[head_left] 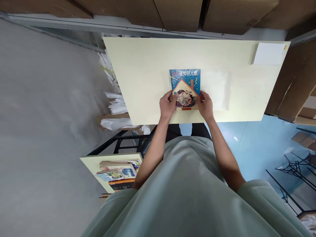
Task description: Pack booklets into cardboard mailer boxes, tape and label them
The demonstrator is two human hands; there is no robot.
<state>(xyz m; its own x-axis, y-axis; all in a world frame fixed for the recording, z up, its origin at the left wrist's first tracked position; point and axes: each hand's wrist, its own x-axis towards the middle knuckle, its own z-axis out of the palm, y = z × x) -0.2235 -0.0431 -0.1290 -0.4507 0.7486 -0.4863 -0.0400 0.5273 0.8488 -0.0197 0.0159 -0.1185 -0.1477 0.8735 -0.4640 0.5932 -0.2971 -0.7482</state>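
Note:
A children's book [185, 79] with a blue cover, Chinese lettering and a house picture is held above the pale table [138, 72]. My left hand [168, 104] grips its lower left edge, the thumb lying on the cover. On the opposite side, my right hand [205, 104] pinches the lower right edge. Just right of the book, a thin, translucent whitish sheet or bag [218, 90] lies flat on the tabletop.
A white stack or flat box [269, 53] sits at the table's far right corner. Cardboard boxes [182, 14] line the back, and another carton [288, 79] stands at right. At lower left, several books [120, 171] rest on a low stand.

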